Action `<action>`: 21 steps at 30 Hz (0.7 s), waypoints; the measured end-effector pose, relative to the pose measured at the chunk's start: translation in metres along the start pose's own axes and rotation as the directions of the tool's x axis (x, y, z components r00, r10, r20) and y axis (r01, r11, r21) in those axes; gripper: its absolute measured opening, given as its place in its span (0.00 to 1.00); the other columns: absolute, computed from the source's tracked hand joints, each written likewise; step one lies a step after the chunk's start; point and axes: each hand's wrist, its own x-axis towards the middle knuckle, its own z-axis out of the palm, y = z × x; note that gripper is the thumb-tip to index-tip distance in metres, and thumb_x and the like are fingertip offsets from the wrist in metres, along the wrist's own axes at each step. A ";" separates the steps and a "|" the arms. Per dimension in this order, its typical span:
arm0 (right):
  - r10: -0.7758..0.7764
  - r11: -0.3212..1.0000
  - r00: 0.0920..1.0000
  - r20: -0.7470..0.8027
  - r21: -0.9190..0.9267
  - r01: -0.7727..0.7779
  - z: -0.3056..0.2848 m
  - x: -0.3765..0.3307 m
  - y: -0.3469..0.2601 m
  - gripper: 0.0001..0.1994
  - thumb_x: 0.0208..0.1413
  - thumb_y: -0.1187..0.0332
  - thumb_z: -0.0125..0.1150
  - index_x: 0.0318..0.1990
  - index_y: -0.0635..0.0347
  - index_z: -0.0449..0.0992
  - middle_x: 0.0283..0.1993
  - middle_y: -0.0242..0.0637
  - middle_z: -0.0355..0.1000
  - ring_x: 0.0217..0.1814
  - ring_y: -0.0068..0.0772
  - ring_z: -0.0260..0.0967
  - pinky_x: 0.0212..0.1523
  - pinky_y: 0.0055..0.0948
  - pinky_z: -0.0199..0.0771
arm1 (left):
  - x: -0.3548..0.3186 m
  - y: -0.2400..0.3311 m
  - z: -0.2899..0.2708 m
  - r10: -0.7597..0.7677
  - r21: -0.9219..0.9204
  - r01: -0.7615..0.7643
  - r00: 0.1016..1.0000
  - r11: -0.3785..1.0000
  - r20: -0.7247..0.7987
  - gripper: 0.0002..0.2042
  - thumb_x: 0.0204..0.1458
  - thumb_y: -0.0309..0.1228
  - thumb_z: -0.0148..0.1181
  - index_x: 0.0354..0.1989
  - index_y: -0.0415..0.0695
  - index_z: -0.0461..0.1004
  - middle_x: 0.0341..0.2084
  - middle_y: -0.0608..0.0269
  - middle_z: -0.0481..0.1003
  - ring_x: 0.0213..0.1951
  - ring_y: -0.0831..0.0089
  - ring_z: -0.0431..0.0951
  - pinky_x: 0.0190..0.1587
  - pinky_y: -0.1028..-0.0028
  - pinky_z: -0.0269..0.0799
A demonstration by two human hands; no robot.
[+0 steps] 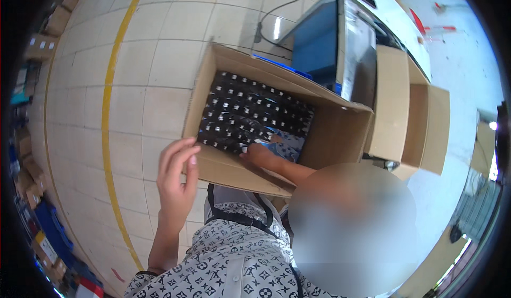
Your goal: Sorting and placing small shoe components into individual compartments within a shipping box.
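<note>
A tall open cardboard box (pixel 229 165) stands in front of me, its inside lined with rows of small black packs (pixel 234 104) bearing white marks. At the near right of these packs lies a light blue patterned piece (pixel 287 145). My right hand (pixel 260 154) reaches over the near wall down into the box, its fingers curled at the edge of the packs by the blue piece; what they grip is hidden. Outside the box's near left corner, my left hand (pixel 178 173) is raised with its fingers apart and nothing in it. Its fingertips are close to the rim; contact is unclear.
Beyond the box stands a table with a dark blue panel (pixel 316 42) and a cable (pixel 266 18) on the floor side. Another open carton (pixel 391 106) is at the right. A yellow line (pixel 108 96) crosses the tiled floor; cartons (pixel 40 48) line the far left. A blurred disc hides my right forearm.
</note>
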 end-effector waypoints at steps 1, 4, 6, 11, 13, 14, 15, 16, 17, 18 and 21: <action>-0.129 0.991 0.992 0.009 -0.032 0.129 -0.033 -0.030 -0.016 0.20 0.60 0.52 0.57 0.38 0.63 0.81 0.38 0.53 0.77 0.41 0.53 0.75 0.43 0.44 0.73 | -0.003 0.004 -0.002 0.039 0.088 -0.035 0.998 0.996 -0.045 0.08 0.55 0.17 0.54 0.42 0.37 0.75 0.46 0.53 0.75 0.49 0.60 0.75 0.49 0.67 0.72; -0.219 0.950 0.955 -0.199 0.182 0.255 -0.154 -0.160 -0.029 0.16 0.62 0.58 0.56 0.40 0.64 0.80 0.35 0.45 0.78 0.34 0.36 0.74 0.40 0.35 0.73 | -0.009 0.031 0.013 0.090 0.081 -0.085 0.994 0.993 -0.064 0.07 0.57 0.18 0.51 0.41 0.36 0.75 0.47 0.52 0.74 0.51 0.60 0.74 0.54 0.66 0.69; -0.036 0.879 0.646 -0.763 0.283 0.383 -0.191 -0.262 -0.002 0.13 0.65 0.62 0.53 0.37 0.62 0.80 0.27 0.30 0.73 0.28 0.21 0.65 0.33 0.23 0.67 | -0.016 0.048 0.038 0.236 0.102 -0.229 0.969 0.968 -0.069 0.08 0.55 0.17 0.52 0.41 0.36 0.75 0.45 0.53 0.75 0.50 0.58 0.74 0.52 0.64 0.70; 0.455 0.807 -0.099 -0.885 0.457 -0.374 -0.052 -0.468 0.155 0.10 0.63 0.67 0.52 0.36 0.68 0.70 0.29 0.49 0.69 0.30 0.50 0.67 0.34 0.41 0.67 | -0.068 0.117 0.133 0.381 -0.422 -0.199 0.830 0.884 0.407 0.08 0.55 0.17 0.52 0.41 0.37 0.75 0.40 0.54 0.76 0.40 0.64 0.77 0.46 0.68 0.72; 0.881 0.446 0.191 -0.432 0.626 -0.640 0.100 -0.495 0.194 0.30 0.55 0.58 0.61 0.57 0.74 0.62 0.49 0.66 0.69 0.52 0.66 0.68 0.51 0.47 0.70 | -0.112 0.128 0.197 0.385 -0.488 0.043 0.555 0.872 0.737 0.09 0.55 0.20 0.54 0.44 0.38 0.75 0.40 0.54 0.76 0.37 0.65 0.77 0.43 0.69 0.72; 0.891 0.454 0.358 -0.280 0.540 -0.708 0.194 -0.496 0.216 0.42 0.55 0.51 0.62 0.63 0.80 0.52 0.56 0.71 0.63 0.62 0.69 0.60 0.61 0.47 0.65 | -0.136 0.136 0.227 0.395 -0.449 0.082 0.356 0.890 0.847 0.10 0.55 0.22 0.56 0.45 0.38 0.75 0.40 0.54 0.76 0.36 0.66 0.77 0.41 0.70 0.72; 0.800 0.529 0.578 -0.162 0.646 -0.550 0.239 -0.489 0.208 0.46 0.54 0.46 0.63 0.63 0.81 0.51 0.63 0.72 0.55 0.68 0.67 0.53 0.64 0.47 0.61 | -0.164 0.124 0.258 0.387 -0.416 0.067 0.261 0.907 0.885 0.12 0.54 0.25 0.58 0.46 0.38 0.74 0.40 0.53 0.75 0.36 0.64 0.77 0.42 0.69 0.72; 0.776 0.525 0.559 -0.293 0.790 -0.315 0.285 -0.469 0.191 0.47 0.54 0.45 0.63 0.65 0.79 0.51 0.65 0.70 0.53 0.70 0.64 0.51 0.67 0.45 0.58 | -0.193 0.110 0.293 0.376 -0.388 0.048 0.156 0.921 0.913 0.13 0.53 0.28 0.60 0.47 0.39 0.74 0.41 0.52 0.75 0.37 0.62 0.77 0.42 0.67 0.72; 0.807 0.540 0.384 -0.449 0.824 -0.172 0.295 -0.441 0.176 0.40 0.52 0.50 0.67 0.61 0.74 0.57 0.60 0.63 0.57 0.63 0.56 0.59 0.59 0.41 0.64 | -0.220 0.096 0.329 0.557 -0.531 -0.170 0.227 0.830 0.799 0.14 0.52 0.30 0.61 0.46 0.39 0.74 0.40 0.51 0.75 0.38 0.59 0.76 0.42 0.65 0.72; 0.823 0.555 0.167 -0.543 0.832 -0.026 0.301 -0.420 0.158 0.33 0.51 0.56 0.71 0.57 0.69 0.63 0.56 0.56 0.62 0.55 0.49 0.66 0.51 0.37 0.71 | -0.244 0.093 0.355 0.723 -0.622 -0.384 0.228 0.682 0.652 0.15 0.52 0.33 0.62 0.45 0.38 0.74 0.40 0.50 0.75 0.39 0.57 0.76 0.43 0.63 0.72; 0.823 0.564 0.090 -0.562 0.826 -0.006 0.286 -0.389 0.162 0.28 0.51 0.63 0.70 0.53 0.69 0.65 0.50 0.53 0.64 0.50 0.45 0.67 0.48 0.35 0.70 | -0.276 0.097 0.412 0.506 -0.489 -0.436 -0.085 0.755 0.858 0.15 0.51 0.35 0.62 0.42 0.38 0.73 0.42 0.48 0.73 0.43 0.52 0.74 0.47 0.60 0.70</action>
